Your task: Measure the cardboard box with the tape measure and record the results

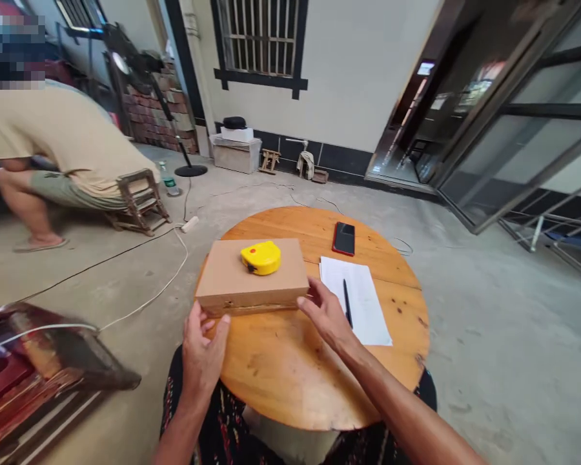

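A flat brown cardboard box [252,274] lies on the round wooden table [281,368], toward its left side. On top of the box rests a yellow tape measure [261,258]. My left hand [204,345] grips the box's near left corner, thumb at the front face and fingers partly hidden around the edge. At the near right corner, my right hand [326,313] holds the box with its thumb in front and fingers along the side. Right of the box are white paper sheets [363,310] with a black pen [347,302] lying on them.
A phone [343,238] lies at the table's far right. To the left, a person [72,135] sits on a low wooden chair [142,200] near a standing fan [167,110]. Cables [148,300] cross the floor, and dark red wooden furniture [33,368] stands at lower left.
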{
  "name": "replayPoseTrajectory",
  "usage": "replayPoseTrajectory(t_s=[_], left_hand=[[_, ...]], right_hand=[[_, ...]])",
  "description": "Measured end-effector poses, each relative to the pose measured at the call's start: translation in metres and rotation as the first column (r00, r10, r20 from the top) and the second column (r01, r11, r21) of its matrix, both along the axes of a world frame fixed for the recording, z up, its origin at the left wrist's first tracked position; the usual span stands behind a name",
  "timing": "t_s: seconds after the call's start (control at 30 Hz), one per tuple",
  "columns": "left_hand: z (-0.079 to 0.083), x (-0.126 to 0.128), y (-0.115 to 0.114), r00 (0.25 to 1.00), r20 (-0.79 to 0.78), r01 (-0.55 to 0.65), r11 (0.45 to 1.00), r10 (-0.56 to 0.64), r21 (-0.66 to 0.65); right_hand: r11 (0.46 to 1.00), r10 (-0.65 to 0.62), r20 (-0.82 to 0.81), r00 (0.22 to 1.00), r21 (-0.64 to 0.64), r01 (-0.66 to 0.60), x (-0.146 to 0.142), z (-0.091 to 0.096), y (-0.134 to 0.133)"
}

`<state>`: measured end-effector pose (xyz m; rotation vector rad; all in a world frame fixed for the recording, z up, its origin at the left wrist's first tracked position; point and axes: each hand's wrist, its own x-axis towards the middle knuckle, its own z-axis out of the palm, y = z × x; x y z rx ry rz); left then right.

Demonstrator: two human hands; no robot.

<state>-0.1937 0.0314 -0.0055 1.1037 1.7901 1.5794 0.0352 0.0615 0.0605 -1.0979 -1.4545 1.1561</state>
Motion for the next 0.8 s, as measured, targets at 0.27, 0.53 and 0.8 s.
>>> replayPoseTrajectory(t_s=[0.27, 0.53, 0.8], left_hand=[[0.009, 0.006, -0.022, 0.985, -0.147, -0.083, 0.994, 0.093, 0.074], [-0.003, 0.088, -0.082, 0.773, -0.565, 0.431, 0.893, -0.288, 0.133], [0.011, 0.124, -0.078, 0.67, -0.644, 0.572, 0.81, -0.37, 0.13]], right_hand=[[0.977, -0.131, 0.726, 0.675, 0.21, -0.035, 0.097, 0.0, 0.013], [0.852, -0.096, 0.987, 0.128, 0.148, -0.502, 0.151, -0.016, 0.005], [0.894, -0.245, 0.916, 0.318, 0.341, -0.292, 0.164, 0.012, -0.005]])
